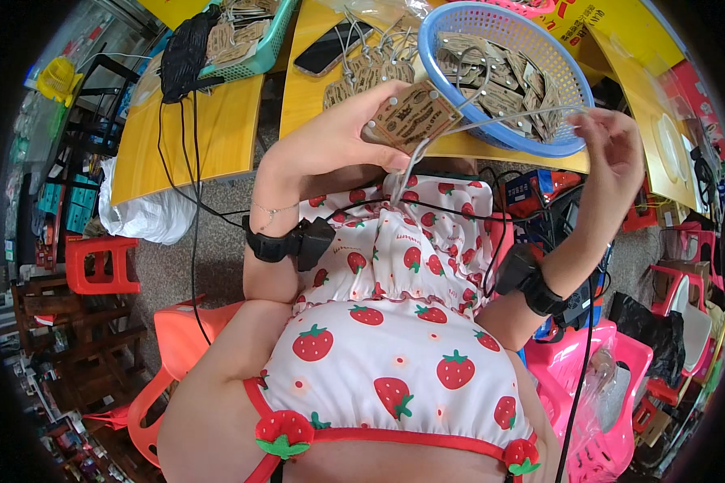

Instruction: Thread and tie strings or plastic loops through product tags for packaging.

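Observation:
My left hand is closed on a rectangular brown tag with dark print and pale round spots near its corners. Grey cord hangs by the thumb, and another loop stands up above the tag. From the tag a pale strand runs to my right hand, whose fingers pinch its far end. Behind the tag stands a blue plastic basket of similar brown tags. To its left, more brown tags with grey cords lie on the yellow table.
A dark phone lies on the yellow table. Far left, a green basket holds more tags beside a black bag. Black cables hang near both arms. Orange and pink plastic chairs stand at my sides.

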A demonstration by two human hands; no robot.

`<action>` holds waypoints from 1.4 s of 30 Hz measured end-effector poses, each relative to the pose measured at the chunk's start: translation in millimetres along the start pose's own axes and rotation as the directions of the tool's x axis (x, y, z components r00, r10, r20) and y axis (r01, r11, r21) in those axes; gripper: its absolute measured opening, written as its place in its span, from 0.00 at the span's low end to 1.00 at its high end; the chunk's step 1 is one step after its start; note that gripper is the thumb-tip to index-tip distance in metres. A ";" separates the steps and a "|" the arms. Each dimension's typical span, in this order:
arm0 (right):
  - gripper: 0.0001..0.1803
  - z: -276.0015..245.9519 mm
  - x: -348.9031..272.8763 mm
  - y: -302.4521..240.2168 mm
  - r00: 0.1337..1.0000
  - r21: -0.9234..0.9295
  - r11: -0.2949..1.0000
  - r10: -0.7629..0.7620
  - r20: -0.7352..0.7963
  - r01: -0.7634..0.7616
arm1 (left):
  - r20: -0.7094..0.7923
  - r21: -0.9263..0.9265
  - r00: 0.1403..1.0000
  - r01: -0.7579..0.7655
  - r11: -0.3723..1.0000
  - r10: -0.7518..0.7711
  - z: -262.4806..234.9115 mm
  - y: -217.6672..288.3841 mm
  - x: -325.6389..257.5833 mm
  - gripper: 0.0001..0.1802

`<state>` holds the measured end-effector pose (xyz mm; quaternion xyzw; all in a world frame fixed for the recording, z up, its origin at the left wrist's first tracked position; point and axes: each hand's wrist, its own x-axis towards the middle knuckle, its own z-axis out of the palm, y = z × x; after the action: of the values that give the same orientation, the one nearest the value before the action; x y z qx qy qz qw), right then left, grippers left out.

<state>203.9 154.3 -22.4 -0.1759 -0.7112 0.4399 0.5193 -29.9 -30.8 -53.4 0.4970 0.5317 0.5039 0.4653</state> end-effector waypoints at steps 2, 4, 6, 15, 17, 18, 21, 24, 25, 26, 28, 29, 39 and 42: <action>0.09 -15.6 3.0 11.2 0.987 0.094 0.996 0.015 -0.158 0.000 | 0.028 0.005 0.999 0.019 1.000 -0.019 -7.6 -1.8 -4.6 0.45; 0.09 -23.3 2.7 1.1 0.965 0.339 0.939 0.142 -0.220 -0.060 | 0.073 0.007 0.997 0.036 0.999 -0.037 -8.3 -0.6 -4.1 0.43; 0.04 -38.7 4.8 5.3 0.963 0.543 0.838 0.195 -0.186 -0.065 | 0.137 -0.169 0.985 0.126 0.978 -0.104 -6.7 4.4 -3.8 0.44; 0.04 -51.2 -0.9 16.3 0.946 0.711 0.702 0.255 -0.198 -0.040 | 0.149 -0.033 0.979 0.144 0.989 -0.138 -7.3 -3.9 1.2 0.41; 0.05 -56.9 -0.3 19.1 0.966 0.759 0.650 0.216 -0.138 -0.037 | 0.173 -0.119 0.973 0.177 0.977 -0.155 -2.4 0.1 -1.3 0.41; 0.06 -57.8 -0.5 18.9 0.982 0.802 0.597 0.171 -0.080 -0.039 | 0.200 -0.203 0.965 0.209 0.957 -0.168 -0.9 0.7 -2.3 0.42; 0.03 -57.7 -2.2 15.2 0.950 0.773 0.634 0.248 -0.189 -0.012 | 0.228 -0.171 0.957 0.220 0.960 -0.179 -8.2 -0.5 -2.9 0.42; 0.03 -89.5 4.5 27.6 0.897 0.608 0.783 0.172 -0.408 0.127 | 0.165 0.158 0.973 0.133 0.979 -0.159 -31.5 -10.0 -10.2 0.43; 0.03 -95.9 3.5 25.9 0.924 0.662 0.730 0.115 -0.364 0.169 | 0.163 0.158 0.974 0.131 0.979 -0.157 -35.0 -9.9 -12.7 0.43; 0.03 -97.9 4.1 29.1 0.893 0.565 0.814 0.149 -0.424 0.132 | 0.134 0.027 0.982 0.127 0.991 -0.130 -37.8 -8.8 -14.9 0.44; 0.02 -58.7 0.4 2.6 0.914 0.426 0.905 0.158 -0.375 0.018 | 0.104 -0.142 0.988 0.127 0.982 -0.113 -31.9 1.5 -13.1 0.46; 0.01 -36.7 -0.2 -2.2 0.960 0.395 0.918 0.148 -0.236 -0.044 | 0.099 -0.137 0.989 0.127 0.982 -0.114 -26.1 0.0 -13.9 0.46; 0.08 75.4 -27.1 -26.3 0.847 0.197 0.931 0.174 0.502 -0.308 | 0.030 -0.311 0.971 -0.216 0.926 0.236 7.0 11.0 -0.5 0.48; 0.05 78.2 -26.7 -28.4 0.861 0.198 0.921 0.213 0.462 -0.335 | 0.021 -0.298 0.966 -0.239 0.924 0.257 10.6 9.5 3.2 0.46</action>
<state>150.5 85.2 -20.7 -0.1014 -0.7084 0.6311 0.2994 -19.0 -26.9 -44.4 0.5005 0.3700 0.6169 0.4817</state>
